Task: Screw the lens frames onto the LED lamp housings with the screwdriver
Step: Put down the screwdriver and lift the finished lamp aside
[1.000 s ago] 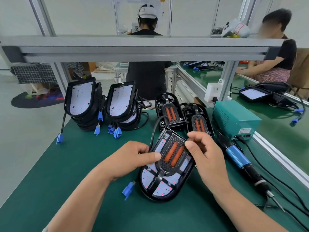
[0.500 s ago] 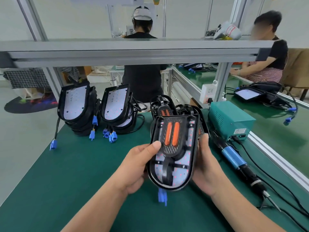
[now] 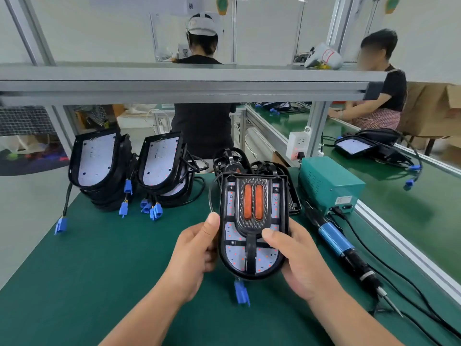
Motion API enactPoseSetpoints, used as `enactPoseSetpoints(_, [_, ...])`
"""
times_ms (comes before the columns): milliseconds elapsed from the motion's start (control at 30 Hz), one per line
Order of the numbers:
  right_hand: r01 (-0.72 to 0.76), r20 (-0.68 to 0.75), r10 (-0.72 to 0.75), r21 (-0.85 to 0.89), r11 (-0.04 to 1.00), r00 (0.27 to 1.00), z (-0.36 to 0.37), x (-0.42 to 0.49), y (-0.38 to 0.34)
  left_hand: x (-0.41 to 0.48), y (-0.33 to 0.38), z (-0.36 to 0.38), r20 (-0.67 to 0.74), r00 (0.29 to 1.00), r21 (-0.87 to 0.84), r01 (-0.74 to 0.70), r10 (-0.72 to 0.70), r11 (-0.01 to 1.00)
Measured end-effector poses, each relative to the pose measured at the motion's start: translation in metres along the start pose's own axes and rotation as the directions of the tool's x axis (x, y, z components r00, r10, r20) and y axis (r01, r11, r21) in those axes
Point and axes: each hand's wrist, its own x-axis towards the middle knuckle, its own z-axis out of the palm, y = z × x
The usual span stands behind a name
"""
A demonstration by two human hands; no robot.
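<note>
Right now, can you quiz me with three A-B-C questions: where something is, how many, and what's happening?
1. Where is the screwdriver? A in a hand; B on the green mat; C hanging overhead.
2. Orange strips on the held lamp? A two; B one; C four.
3. The lamp is: A lying untouched; B stacked; C held by both hands.
Answers: B, it lies beside the right hand; A, two side by side; C, left hand and right hand grip its edges.
</note>
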Motion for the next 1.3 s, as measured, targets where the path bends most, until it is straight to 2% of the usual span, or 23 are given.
enactPoseSetpoints(100, [0.084, -0.097, -0.078, 0.062, 0.995, 0.992, -0.006, -0.002, -0.011, 0.003, -0.003, -0.007, 0.01, 0.999, -0.102, 0.039, -0.038, 0.994])
enactPoseSetpoints(267, [0.224, -0.269, -0.19, 0.104, 0.969, 0.944, -0.032, -0.01, -0.04, 0.007, -0.009, -0.017, 0.078, 0.997, -0.009, 0.028, -0.027, 1.0])
enactPoseSetpoints(433, [0.412, -0.344, -0.35, 0.127, 0.902, 0.872, -0.071, -0.025, -0.08, 0.008, -0.012, -0.019, 0.106, 0.994, 0.074, 0.019, -0.027, 0.997])
enactPoseSetpoints(533, [0.429, -0.417, -0.333, 0.162, 0.888, 0.846, -0.093, -0.028, -0.105, 0.009, -0.013, -0.019, 0.095, 0.995, 0.075, 0.031, -0.038, 0.997])
enactPoseSetpoints(767, [0.508, -0.551, -0.367, 0.123, 0.852, 0.749, -0.148, -0.037, -0.138, 0.015, -0.019, -0.023, 0.092, 0.994, 0.069, 0.046, -0.052, 0.997])
enactPoseSetpoints(967, [0.496, -0.663, -0.325, 0.082, 0.864, 0.675, -0.21, -0.049, -0.141, 0.025, -0.027, -0.028, 0.067, 0.995, 0.029, 0.067, -0.069, 0.997])
enactPoseSetpoints(1100, [0.427, -0.751, -0.263, 0.028, 0.904, 0.605, -0.243, -0.054, -0.129, 0.027, -0.03, -0.027, 0.057, 0.996, 0.016, 0.072, -0.073, 0.997])
enactPoseSetpoints(1300, [0.316, -0.882, -0.14, 0.01, 0.949, 0.449, -0.291, -0.056, -0.112, 0.03, -0.031, -0.028, 0.047, 0.995, 0.005, 0.083, -0.083, 0.997])
